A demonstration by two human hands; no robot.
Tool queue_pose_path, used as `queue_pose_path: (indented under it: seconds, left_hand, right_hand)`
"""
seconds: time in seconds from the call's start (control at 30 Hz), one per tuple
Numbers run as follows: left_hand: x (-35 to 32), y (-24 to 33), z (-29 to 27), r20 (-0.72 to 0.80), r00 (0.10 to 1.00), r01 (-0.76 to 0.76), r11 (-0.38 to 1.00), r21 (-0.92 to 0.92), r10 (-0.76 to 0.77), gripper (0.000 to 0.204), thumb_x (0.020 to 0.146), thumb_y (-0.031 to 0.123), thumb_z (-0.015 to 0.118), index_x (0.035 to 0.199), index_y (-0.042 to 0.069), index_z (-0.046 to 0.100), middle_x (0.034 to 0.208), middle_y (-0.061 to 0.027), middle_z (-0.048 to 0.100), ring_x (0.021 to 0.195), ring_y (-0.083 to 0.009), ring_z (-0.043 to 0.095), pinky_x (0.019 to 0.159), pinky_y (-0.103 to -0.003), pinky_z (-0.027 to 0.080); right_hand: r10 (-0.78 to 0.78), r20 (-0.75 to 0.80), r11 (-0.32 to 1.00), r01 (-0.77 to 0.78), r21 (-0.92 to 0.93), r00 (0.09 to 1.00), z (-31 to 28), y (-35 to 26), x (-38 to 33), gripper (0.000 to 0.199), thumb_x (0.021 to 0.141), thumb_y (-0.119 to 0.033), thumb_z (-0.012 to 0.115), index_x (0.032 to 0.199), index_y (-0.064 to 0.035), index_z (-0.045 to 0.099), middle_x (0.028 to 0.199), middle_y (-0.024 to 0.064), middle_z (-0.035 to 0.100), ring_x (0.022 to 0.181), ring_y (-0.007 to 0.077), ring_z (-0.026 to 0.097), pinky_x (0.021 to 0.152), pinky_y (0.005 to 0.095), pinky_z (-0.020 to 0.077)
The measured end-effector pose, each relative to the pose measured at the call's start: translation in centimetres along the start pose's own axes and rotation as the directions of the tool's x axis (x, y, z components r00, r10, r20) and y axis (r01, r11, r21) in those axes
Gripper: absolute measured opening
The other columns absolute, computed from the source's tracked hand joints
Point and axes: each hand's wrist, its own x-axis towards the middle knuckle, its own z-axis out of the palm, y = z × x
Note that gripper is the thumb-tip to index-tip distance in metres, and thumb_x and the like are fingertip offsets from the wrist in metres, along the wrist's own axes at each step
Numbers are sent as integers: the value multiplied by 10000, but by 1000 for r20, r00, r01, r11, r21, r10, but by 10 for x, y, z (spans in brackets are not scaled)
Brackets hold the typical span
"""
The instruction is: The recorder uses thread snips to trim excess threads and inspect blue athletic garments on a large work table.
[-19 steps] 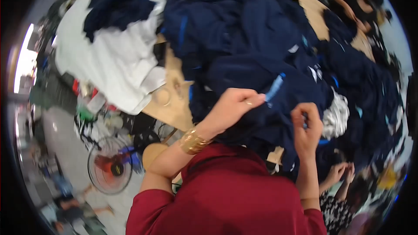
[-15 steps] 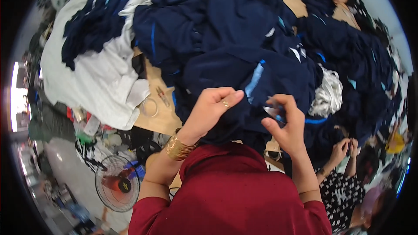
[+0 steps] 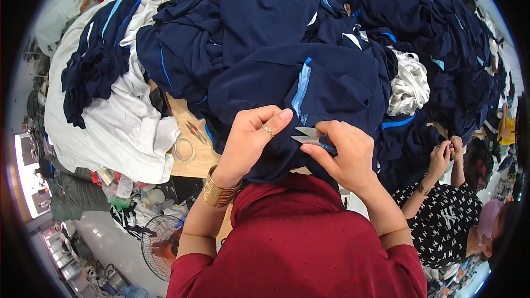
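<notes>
Between the fingers of my right hand is a pair of thread snips, its two blades parted and pointing left. A blue part of the snips shows by my fingertips. My left hand is closed in a pinch over the navy garment; whatever it grips is too small or hidden to make out. Just beyond both hands lies the navy garment, with a light blue strip running up its panel. The strip's lower end is near the blade tips and my left thumb.
White cloth with a dark garment covers the table's left. Another pair of snips and a clear ring lie on the wood. A white bundle sits right. A co-worker's hands work nearby; a fan stands lower left.
The snips have turned from a blurred, tilted pose to lying level, blades leftward and nearer my left hand. My right hand has shifted left; the view has also moved.
</notes>
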Motion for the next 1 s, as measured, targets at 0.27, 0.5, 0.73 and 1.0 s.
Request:
queue_pose_path:
  seconds: [0.27,0.5,0.73,1.0]
  left_hand:
    - [-1,0,2,-1,1000,-8,999,45,8,307,912,201,558,682,0,532,584,96,341,571,1,256,488,-203,197]
    - [-2,-2,4,-87,996,-20,999,26,22,281,911,194,562,714,-6,561,607,97,377,585,5,281,497,-197,215]
    - [-6,-3,16,-167,986,-30,993,-115,11,223,915,162,554,839,-39,616,709,70,506,674,2,386,604,-165,316]
    - [-11,-2,22,-133,991,-29,988,-149,9,217,918,153,548,914,-43,640,761,50,568,701,0,431,634,-166,350]
  right_hand:
    - [22,-3,998,-22,-51,1000,2,-2,-1,291,755,-304,699,846,-54,580,670,45,562,561,195,541,516,292,410]
    - [106,-18,994,-107,-38,994,-1,-6,-5,277,764,-260,706,860,-39,569,681,72,589,562,196,574,519,278,439]
    - [215,-57,973,-208,101,975,10,-7,-10,301,802,-302,675,864,-38,544,623,57,572,505,182,571,458,268,420]
    - [201,-110,980,-199,29,973,11,-10,-10,254,809,-273,666,822,-50,544,613,60,582,487,193,568,448,280,412]
